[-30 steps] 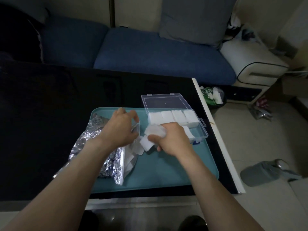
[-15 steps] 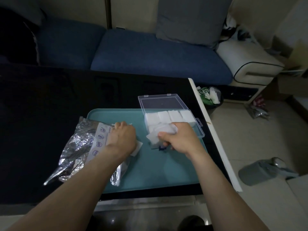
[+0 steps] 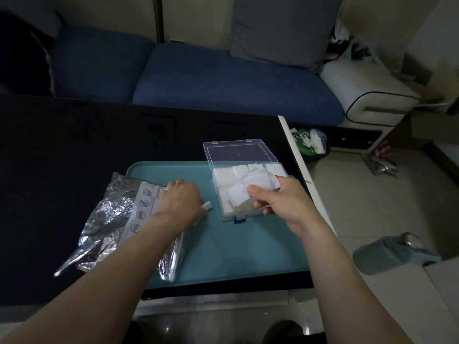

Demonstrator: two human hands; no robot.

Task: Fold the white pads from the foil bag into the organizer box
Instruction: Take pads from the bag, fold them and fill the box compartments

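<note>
The right hand (image 3: 280, 202) has carried its pinched white pad (image 3: 258, 182) over the organizer box (image 3: 246, 214); left-hand fingers unclear.

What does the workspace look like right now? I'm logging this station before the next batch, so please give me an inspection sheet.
Surface: teal tray on a black table.
Job's things: clear organizer box, lid open, far compartments filled with white pads; foil bag lying across the tray's left edge.
Clutter: nothing seen on the tray.
Grippers: left hand rests on the foil bag, a white pad at its fingers; right hand holds a pad over the box.
Cables: nothing seen.
Surroundings: blue sofa behind, grey bin and small trash bag on the tiled floor to the right.
</note>
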